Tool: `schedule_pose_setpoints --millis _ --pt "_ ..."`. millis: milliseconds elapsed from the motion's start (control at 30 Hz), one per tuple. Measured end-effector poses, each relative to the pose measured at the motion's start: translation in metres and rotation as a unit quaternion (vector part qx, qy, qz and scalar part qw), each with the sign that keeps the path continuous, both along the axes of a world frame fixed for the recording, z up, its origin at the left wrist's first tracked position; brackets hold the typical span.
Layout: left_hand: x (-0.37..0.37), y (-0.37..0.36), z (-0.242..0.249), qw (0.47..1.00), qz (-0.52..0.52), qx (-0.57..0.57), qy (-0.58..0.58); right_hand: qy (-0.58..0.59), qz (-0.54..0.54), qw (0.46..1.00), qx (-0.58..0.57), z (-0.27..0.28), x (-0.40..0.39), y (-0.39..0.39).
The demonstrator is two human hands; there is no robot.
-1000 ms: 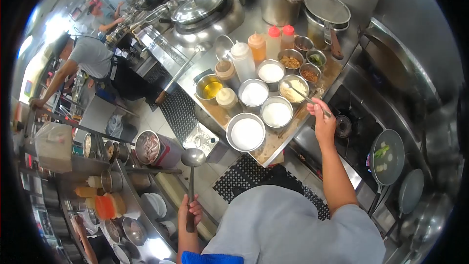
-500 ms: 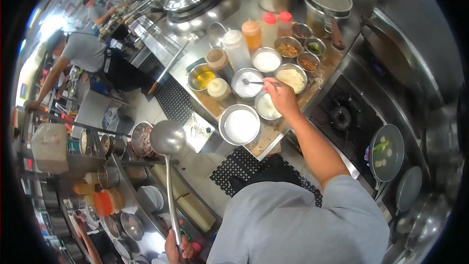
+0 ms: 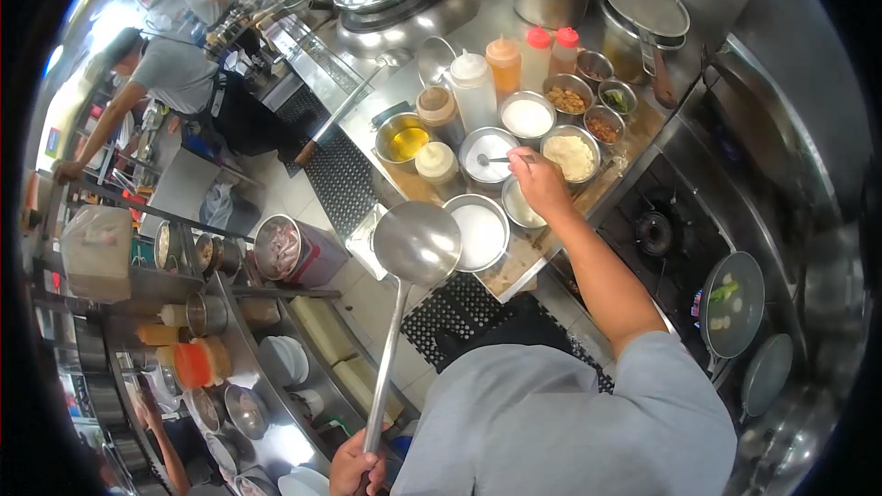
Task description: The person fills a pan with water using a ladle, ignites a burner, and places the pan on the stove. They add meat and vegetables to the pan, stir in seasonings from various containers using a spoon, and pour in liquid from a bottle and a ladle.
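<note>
My left hand is closed round the long handle of a steel ladle. The ladle's bowl looks bare inside and hangs just left of a large bowl of white contents. Between the fingers of my right hand is a small spoon. Its tip is at a steel bowl of white powder. Below that hand, a partly hidden steel bowl holds something pale. A bowl of pale yellow powder sits just to its right, and another white-filled bowl stands behind.
Squeeze bottles and small seasoning bowls crowd the counter. At right, a frying pan with green and pale pieces sits over a lit burner. A bucket of meat stands left. A co-worker leans at far left.
The ladle has swung right and up, closer to the large white-filled bowl. My right hand keeps the spoon at the white powder. The whole view has shifted slightly.
</note>
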State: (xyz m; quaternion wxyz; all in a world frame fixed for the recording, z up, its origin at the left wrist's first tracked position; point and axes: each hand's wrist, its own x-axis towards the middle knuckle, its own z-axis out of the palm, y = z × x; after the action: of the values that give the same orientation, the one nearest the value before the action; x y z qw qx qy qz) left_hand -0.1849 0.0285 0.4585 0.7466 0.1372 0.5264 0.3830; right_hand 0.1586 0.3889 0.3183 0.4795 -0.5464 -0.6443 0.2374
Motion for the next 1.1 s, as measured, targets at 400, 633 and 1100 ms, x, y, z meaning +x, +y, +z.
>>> schedule_pose_setpoints --millis 400,633,1100 --pt "0.006 0.015 0.001 0.997 -0.047 -0.044 0.039 0.103 -0.012 0.991 -0.085 -0.029 0.003 0.01" --pt "0.007 0.025 -0.005 0.996 -0.076 -0.034 0.025 0.304 -0.033 0.936 -0.173 -0.03 0.011 0.014" --pt "0.004 0.034 -0.014 0.995 -0.096 -0.013 -0.025 0.447 -0.052 0.869 -0.205 -0.04 0.031 0.004"
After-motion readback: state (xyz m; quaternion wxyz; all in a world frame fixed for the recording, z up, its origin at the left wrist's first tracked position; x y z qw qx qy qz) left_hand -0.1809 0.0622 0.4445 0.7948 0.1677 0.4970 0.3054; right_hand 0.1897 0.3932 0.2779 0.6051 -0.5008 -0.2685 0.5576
